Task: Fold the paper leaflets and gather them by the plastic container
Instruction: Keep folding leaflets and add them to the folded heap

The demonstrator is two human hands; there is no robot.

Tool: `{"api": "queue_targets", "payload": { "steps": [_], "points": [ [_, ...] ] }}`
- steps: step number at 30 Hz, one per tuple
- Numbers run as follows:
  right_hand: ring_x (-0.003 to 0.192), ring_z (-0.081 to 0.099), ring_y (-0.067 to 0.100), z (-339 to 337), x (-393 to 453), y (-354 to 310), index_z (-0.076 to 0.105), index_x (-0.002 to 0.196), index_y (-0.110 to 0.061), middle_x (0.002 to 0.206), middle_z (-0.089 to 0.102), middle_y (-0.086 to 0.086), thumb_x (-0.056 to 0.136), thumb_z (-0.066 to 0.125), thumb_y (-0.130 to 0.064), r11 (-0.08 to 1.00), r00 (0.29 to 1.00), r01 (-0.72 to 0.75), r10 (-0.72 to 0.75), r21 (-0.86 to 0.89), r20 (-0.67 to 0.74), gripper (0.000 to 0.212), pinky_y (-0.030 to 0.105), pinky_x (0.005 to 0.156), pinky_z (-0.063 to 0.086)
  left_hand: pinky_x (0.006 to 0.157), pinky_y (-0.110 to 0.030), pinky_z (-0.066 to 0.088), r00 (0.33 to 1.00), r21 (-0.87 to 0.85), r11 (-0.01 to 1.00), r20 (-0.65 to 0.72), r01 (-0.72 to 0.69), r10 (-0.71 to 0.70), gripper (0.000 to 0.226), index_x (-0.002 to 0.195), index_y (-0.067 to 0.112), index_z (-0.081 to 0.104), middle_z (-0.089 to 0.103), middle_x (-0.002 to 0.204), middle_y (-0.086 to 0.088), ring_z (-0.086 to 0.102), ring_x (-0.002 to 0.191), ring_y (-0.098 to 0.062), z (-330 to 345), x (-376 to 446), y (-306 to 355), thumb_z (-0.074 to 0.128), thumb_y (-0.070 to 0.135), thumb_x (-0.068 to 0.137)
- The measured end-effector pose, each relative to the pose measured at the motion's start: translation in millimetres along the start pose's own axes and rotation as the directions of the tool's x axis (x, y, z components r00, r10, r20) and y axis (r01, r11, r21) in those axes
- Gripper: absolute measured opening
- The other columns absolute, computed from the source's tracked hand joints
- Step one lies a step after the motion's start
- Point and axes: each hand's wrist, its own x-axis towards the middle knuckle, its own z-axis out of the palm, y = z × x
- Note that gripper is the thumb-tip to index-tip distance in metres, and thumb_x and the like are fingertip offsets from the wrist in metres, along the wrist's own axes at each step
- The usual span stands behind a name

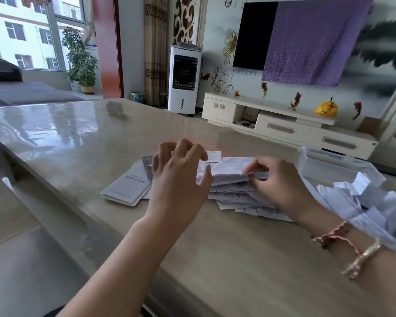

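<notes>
Basically both hands sit on one stack of paper leaflets (233, 191) lying on the beige table (215, 259), just left of the clear plastic container (329, 165). Top leaflet (229, 171) is held between the two hands — left hand (178, 179) at its left end, right hand (281, 181) at its right end. Left hand: fingers spread and loosely curved over the sheet, thumb pressed against the folded left edge, so it has hold of that end. Right hand: thumb and forefinger pinch the near right edge of the same leaflet, other fingers curled down onto the stack below. Rest of the stack lies under and between both hands, sheets fanned unevenly toward the camera side.

Left of the stack, partly under the left hand, a white booklet (128, 188) with printed text lies flat, touching the other papers. Small white card (214, 155) shows just behind the stack. Right of the stack and in front of the container — a loose heap of crumpled unfolded leaflets (364, 202), reaching the right frame edge, beside the right wrist. Right wrist wears a pink cord bracelet (334, 236) and a pale bangle (364, 259). Far across the table from the stack, a small white box (114, 108), blurred
</notes>
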Motion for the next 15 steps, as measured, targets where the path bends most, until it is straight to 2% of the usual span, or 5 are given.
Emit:
{"api": "queue_targets", "payload": {
  "steps": [3,5,8,11,15],
  "points": [
    [0.090,0.066,-0.001,-18.4,-31.0,7.2,0.065,0.076,-0.023,0.091,0.072,-0.011,0.081,0.070,-0.005,0.977,0.997,-0.076,0.070,0.200,0.037,0.019,0.018,0.080,0.051,0.090,-0.025,0.029,0.981,-0.091,0.985,0.114,-0.149,0.159,0.043,0.113,0.025,0.057,0.053,0.117,0.012,0.033,0.113,-0.011,3.2,-5.4,13.3,0.064,0.052,0.079],
    [0.093,0.066,-0.001,-25.1,-47.5,13.1,0.062,0.076,-0.016,0.094,0.073,-0.009,0.082,0.067,-0.002,0.942,0.991,-0.126,0.105,0.311,0.084,0.016,0.020,0.080,0.053,0.094,-0.020,0.026,0.942,-0.137,0.965,0.224,-0.224,0.251,0.059,0.120,0.027,0.055,0.052,0.124,0.013,0.035,0.118,-0.008,3.3,-9.3,23.6,0.059,0.065,0.074],
    [0.095,0.065,-0.002,-28.4,-64.1,23.7,0.059,0.079,-0.014,0.096,0.073,-0.010,0.083,0.064,0.001,0.935,0.982,-0.160,0.120,0.317,0.144,0.016,0.019,0.083,0.051,0.090,-0.013,0.024,0.874,-0.169,0.950,0.377,-0.261,0.307,0.070,0.128,0.031,0.050,0.048,0.134,0.016,0.040,0.123,-0.006,6.6,-16.1,32.8,0.055,0.072,0.072],
    [0.096,0.065,-0.002,-31.1,-69.1,31.3,0.057,0.081,-0.014,0.097,0.073,-0.010,0.083,0.062,0.005,0.950,0.976,-0.148,0.094,0.275,0.198,0.020,0.019,0.085,0.049,0.089,-0.017,0.033,0.834,-0.146,0.947,0.449,-0.285,0.320,0.059,0.130,0.036,0.047,0.049,0.135,0.018,0.047,0.121,-0.007,13.8,-20.4,31.9,0.058,0.064,0.079],
    [0.094,0.065,-0.003,-34.4,-69.5,34.8,0.054,0.079,-0.016,0.093,0.073,-0.013,0.085,0.059,0.002,0.954,0.970,-0.162,0.106,0.252,0.221,0.020,0.018,0.084,0.049,0.077,-0.026,0.045,0.849,-0.138,0.970,0.470,-0.198,0.241,0.031,0.118,0.036,0.054,0.059,0.121,0.016,0.057,0.107,-0.012,20.0,-24.3,26.0,0.059,0.039,0.087]
  ]
}}
